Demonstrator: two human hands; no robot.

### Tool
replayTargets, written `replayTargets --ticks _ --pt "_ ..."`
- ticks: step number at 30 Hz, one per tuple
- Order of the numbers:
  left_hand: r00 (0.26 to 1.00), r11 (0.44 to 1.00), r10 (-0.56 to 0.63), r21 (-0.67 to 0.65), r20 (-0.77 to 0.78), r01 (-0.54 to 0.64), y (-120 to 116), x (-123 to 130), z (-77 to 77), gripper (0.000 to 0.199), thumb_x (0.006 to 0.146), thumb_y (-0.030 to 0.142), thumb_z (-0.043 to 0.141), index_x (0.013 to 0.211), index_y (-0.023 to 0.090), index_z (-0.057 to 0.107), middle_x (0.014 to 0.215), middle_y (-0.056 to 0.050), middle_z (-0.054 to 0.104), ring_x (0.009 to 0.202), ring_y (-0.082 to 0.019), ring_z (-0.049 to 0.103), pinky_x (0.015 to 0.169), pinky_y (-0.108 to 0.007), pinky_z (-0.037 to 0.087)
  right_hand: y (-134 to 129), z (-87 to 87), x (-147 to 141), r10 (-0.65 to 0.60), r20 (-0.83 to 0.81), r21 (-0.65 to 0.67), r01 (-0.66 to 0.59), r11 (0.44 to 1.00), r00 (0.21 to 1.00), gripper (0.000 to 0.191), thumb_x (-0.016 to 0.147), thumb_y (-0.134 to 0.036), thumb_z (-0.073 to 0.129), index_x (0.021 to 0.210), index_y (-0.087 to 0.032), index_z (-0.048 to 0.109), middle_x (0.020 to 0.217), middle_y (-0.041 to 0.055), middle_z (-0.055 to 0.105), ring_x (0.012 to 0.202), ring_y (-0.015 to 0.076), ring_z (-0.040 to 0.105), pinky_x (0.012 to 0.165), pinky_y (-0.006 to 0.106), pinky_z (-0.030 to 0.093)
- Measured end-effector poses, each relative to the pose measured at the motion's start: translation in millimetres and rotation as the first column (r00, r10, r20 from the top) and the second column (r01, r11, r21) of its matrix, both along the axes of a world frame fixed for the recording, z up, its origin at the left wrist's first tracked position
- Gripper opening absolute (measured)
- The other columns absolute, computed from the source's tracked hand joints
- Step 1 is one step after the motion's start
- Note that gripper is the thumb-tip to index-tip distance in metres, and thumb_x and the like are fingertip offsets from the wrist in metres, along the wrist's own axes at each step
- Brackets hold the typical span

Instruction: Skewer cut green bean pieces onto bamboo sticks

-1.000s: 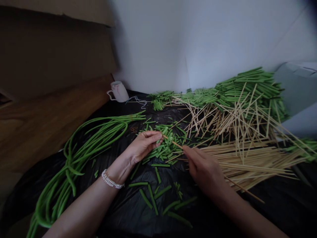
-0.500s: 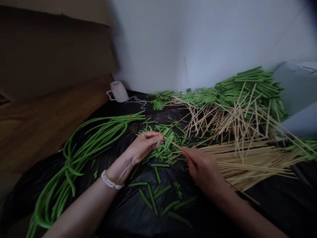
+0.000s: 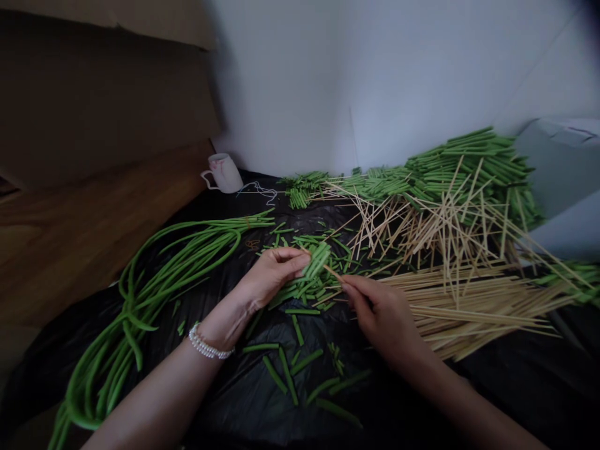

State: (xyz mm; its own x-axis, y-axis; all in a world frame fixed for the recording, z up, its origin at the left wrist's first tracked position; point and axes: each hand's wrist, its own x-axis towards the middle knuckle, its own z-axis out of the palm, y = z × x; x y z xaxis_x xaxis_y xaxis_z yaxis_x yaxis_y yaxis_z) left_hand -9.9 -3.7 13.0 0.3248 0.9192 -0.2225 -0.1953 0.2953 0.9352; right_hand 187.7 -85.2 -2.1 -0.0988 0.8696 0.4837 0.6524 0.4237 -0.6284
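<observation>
My left hand (image 3: 281, 270) is closed, thumb and fingers pinching a small row of cut green bean pieces (image 3: 317, 259) at its left end. A thin bamboo skewer (image 3: 332, 272) runs from these pieces to my right hand (image 3: 375, 306), whose thumb and index finger are closed on it. Below and around the held row lies a loose heap of short bean pieces (image 3: 304, 292). Several longer cut pieces (image 3: 288, 375) are scattered nearer to me on the black plastic sheet (image 3: 225, 400). My right fingers hide part of the skewer.
Uncut long beans (image 3: 164, 262) lie in a bundle at left. Bare bamboo skewers (image 3: 478, 312) are spread at right, with more crossing behind them. Stacked bean pieces (image 3: 473, 162) line the wall. A white mug (image 3: 225, 174) stands at the back left, beside a cardboard box (image 3: 107, 94).
The bean pieces in my left hand now sit more bunched together. The skewer's tail, which stuck out past my right wrist, no longer shows there. Both hands stay nearly in place.
</observation>
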Motion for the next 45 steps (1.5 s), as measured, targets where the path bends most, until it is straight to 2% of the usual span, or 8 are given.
replayTargets --ticks 5,11,18,25,31,34,37,45 --pt "0.956 0.946 0.165 0.312 -0.241 -0.085 13.1 -17.0 4.4 0.024 0.065 0.037 0.077 0.073 0.015 0.073 0.073 -0.003 0.069 0.069 -0.013 0.058 0.072 -0.024 0.043 2.3 3.0 7.1 -0.088 0.017 0.004 0.088 0.996 0.996 0.022 0.091 -0.021 0.046 0.097 -0.018 0.067 0.084 0.0045 0.072 0.073 0.0169 0.067 0.068 0.026 0.05" --pt "0.695 0.838 0.225 0.5 -0.683 0.219 19.4 -28.9 2.6 0.018 0.071 0.035 0.07 0.072 0.018 0.075 0.076 -0.004 0.072 0.072 -0.019 0.06 0.069 -0.026 0.04 3.7 2.8 8.7 -0.089 0.036 -0.032 0.09 0.995 0.995 0.023 0.093 -0.023 0.044 0.097 -0.019 0.067 0.076 0.0029 0.07 0.068 0.0164 0.065 0.062 0.025 0.047" --pt "0.519 0.758 0.292 0.526 -0.803 0.386 13.2 -21.9 -9.9 0.02 0.076 0.039 0.065 0.079 0.022 0.076 0.083 -0.005 0.07 0.077 -0.02 0.059 0.072 -0.028 0.039 4.6 0.4 7.9 -0.081 0.048 -0.028 0.082 0.996 0.996 0.021 0.092 -0.022 0.046 0.095 -0.019 0.067 0.08 0.0024 0.071 0.069 0.0158 0.065 0.063 0.025 0.045" --pt "0.617 0.739 0.263 0.566 -0.742 0.365 15.3 -19.1 -17.0 0.013 0.073 0.032 0.067 0.079 0.022 0.074 0.081 -0.004 0.067 0.074 -0.018 0.058 0.07 -0.027 0.039 3.5 1.5 6.3 -0.071 0.053 -0.031 0.072 0.997 0.996 0.022 0.092 -0.022 0.045 0.095 -0.02 0.067 0.085 0.0035 0.072 0.072 0.0172 0.066 0.065 0.027 0.046" --pt "0.761 0.798 0.335 0.596 -0.556 0.084 13.0 -13.5 -8.0 0.019 0.073 0.035 0.069 0.084 0.02 0.073 0.085 -0.004 0.071 0.074 -0.018 0.058 0.071 -0.027 0.04 3.2 0.2 5.8 -0.057 0.035 -0.015 0.058 0.998 0.998 0.022 0.092 -0.021 0.045 0.098 -0.02 0.066 0.092 0.0052 0.073 0.078 0.0178 0.067 0.069 0.027 0.049" --pt "0.895 0.892 0.237 0.45 -0.378 -0.046 12.7 -11.2 -5.3 0.028 0.07 0.04 0.073 0.086 0.017 0.072 0.083 -0.005 0.071 0.078 -0.018 0.061 0.075 -0.027 0.043 2.8 -1.9 5.4 -0.059 0.065 -0.013 0.06 0.998 0.996 0.022 0.092 -0.021 0.045 0.098 -0.019 0.066 0.093 0.0056 0.073 0.08 0.0183 0.068 0.071 0.028 0.05" --pt "0.984 0.978 0.078 0.204 -0.163 -0.044 12.8 -11.2 -5.0 0.033 0.068 0.041 0.075 0.089 0.015 0.073 0.087 -0.008 0.072 0.078 -0.016 0.062 0.073 -0.025 0.045 2.0 -3.8 4.8 -0.057 0.098 -0.015 0.059 0.998 0.994 0.022 0.091 -0.02 0.046 0.099 -0.018 0.067 0.093 0.0053 0.073 0.08 0.0185 0.068 0.072 0.029 0.05" --pt "0.999 0.997 -0.035 0.063 -0.013 0.036 11.5 -12.9 -2.8 0.028 0.07 0.036 0.076 0.089 0.016 0.074 0.091 -0.007 0.071 0.076 -0.012 0.061 0.068 -0.02 0.045 1.9 -8.3 5.2 -0.028 0.132 -0.018 0.03 0.999 0.991 0.025 0.092 -0.021 0.044 0.104 -0.02 0.066 0.097 0.0065 0.073 0.084 0.0189 0.068 0.078 0.03 0.052"
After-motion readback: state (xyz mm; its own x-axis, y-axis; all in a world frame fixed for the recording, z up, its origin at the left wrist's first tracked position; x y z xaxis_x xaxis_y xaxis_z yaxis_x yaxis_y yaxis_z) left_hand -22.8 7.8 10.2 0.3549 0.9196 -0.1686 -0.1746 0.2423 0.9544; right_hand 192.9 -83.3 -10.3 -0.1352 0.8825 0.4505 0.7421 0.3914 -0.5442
